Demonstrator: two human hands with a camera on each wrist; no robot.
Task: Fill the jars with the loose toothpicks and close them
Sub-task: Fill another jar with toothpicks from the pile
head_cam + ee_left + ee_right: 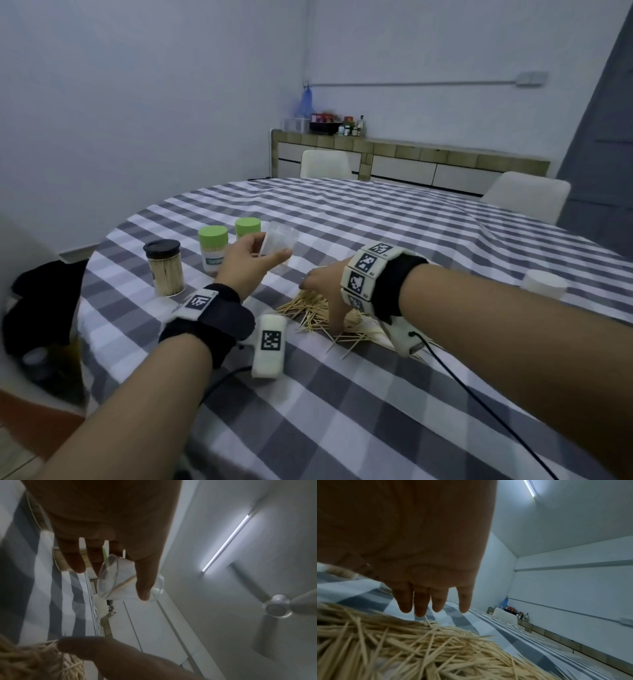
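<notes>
The left hand (245,262) grips an empty clear plastic jar (279,240), tilted and lifted above the grey-and-white checked tablecloth (376,394). The right hand (325,284) hovers over the heap of loose wooden toothpicks (318,313), fingers relaxed and spread, holding nothing. Behind stand a black-lidded jar full of toothpicks (164,267) and two green-lidded jars (213,248).

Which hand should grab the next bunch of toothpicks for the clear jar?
Right. The right hand hangs over the toothpick pile, fingers straight and holding nothing. The left hand is busy gripping the clear jar off the table.
</notes>
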